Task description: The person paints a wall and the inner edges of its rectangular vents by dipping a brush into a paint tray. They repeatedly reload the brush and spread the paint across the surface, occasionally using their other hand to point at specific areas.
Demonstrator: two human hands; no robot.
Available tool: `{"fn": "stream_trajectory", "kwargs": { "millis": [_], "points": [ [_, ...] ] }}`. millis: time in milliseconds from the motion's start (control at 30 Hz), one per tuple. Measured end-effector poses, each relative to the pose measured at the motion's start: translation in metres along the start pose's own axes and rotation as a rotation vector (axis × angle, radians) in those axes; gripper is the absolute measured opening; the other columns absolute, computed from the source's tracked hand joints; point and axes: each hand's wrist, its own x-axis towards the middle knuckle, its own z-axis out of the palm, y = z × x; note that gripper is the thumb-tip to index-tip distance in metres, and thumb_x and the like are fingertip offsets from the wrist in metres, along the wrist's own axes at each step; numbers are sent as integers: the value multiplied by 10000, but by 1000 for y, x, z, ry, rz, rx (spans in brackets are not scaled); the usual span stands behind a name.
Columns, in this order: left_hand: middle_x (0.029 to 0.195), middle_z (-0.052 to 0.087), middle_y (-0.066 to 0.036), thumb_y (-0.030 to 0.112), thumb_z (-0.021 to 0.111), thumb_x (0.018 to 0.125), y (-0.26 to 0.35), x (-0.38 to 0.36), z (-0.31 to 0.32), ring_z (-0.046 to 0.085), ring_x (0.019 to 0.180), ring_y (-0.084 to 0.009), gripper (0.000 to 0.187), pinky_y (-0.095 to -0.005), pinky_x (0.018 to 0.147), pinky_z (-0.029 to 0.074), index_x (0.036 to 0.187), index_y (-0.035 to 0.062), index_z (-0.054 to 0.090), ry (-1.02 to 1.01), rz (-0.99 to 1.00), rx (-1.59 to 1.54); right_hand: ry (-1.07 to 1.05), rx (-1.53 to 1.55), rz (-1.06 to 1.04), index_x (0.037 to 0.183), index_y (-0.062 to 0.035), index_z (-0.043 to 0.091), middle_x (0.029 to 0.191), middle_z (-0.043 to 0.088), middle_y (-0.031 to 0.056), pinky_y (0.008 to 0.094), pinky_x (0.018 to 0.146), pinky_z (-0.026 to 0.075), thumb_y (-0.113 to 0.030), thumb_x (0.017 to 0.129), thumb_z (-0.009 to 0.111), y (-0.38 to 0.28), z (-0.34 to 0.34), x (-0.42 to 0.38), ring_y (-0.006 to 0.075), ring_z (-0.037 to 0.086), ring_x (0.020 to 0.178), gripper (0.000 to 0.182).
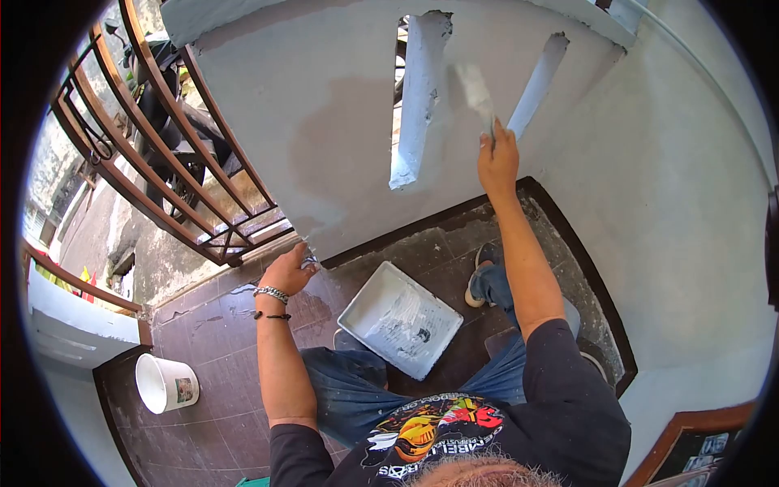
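The right hand (498, 158) is closed around the handle of a paintbrush (475, 93); the brush is up at the low wall (243, 105), between the long left slot (418, 97) and the thin right slot (540, 77); I cannot tell if its hairs touch the wall. The left hand (288, 272) is down by the wall's bottom corner; its thumb and fingers are a bit apart, and I see nothing held in them.

Much of the wall looks pale and coated, so a good part seems done; a big darker patch (341, 122) sits left of the long slot, and it may be wet or bare; I cannot tell which. The slots have rough, chipped edges, and those look left to fix.

The paint tray (376, 296) is on the tile floor (219, 349), in front of the person's knees; it has white and gray paint in it, so there is some to use. A white bucket (168, 383) stands off to the left; the brown metal gate (187, 130) is beside the wall, with a motorcycle (166, 105) behind it. The tray and a shoe (473, 292) take up room under the wall; the dark floor trim (600, 292) is close too, so drips could mark it.
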Motion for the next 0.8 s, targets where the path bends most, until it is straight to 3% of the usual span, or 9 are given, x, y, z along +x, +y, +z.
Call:
{"fn": "stream_trajectory", "kwargs": {
  "millis": [33,133,433,733,800],
  "points": [
    [1102,643,-259,292,659,851,0,1,0,602,1063,-415,572,-466,885,483,1319,23,472,3,4,2,49,62,-21,1300,2,535,990,570,180,386,782,500,-176,943,530,-6,-6,6,321,607,865,399],
    [1095,646,-256,296,654,852,2,4,-2,606,1059,-412,573,-466,884,483,1323,26,470,6,-3,3,30,479,201,1265,33,557,923,578,174,380,780,481,-189,962,514,-15,-6,22,300,595,839,378],
    [1090,653,-246,292,649,846,-4,0,2,611,1045,-413,574,-470,884,484,1329,39,468,11,-17,-1,154,-108,-103,1320,-26,536,967,552,154,376,746,483,-184,929,556,-24,-8,69,290,596,821,422],
    [1078,656,-244,295,642,851,2,-2,-3,613,1044,-405,572,-467,875,487,1331,30,480,24,-22,-16,15,-251,-23,1359,-56,507,1028,525,164,401,750,499,-151,900,577,-11,6,46,318,591,878,474],
    [1076,656,-243,298,641,853,4,-3,-4,613,1045,-404,574,-466,874,487,1333,30,479,25,-28,-9,74,-208,-61,1356,-49,509,1022,527,172,406,755,494,-148,897,581,-5,3,48,327,589,879,475]
  ]
}}
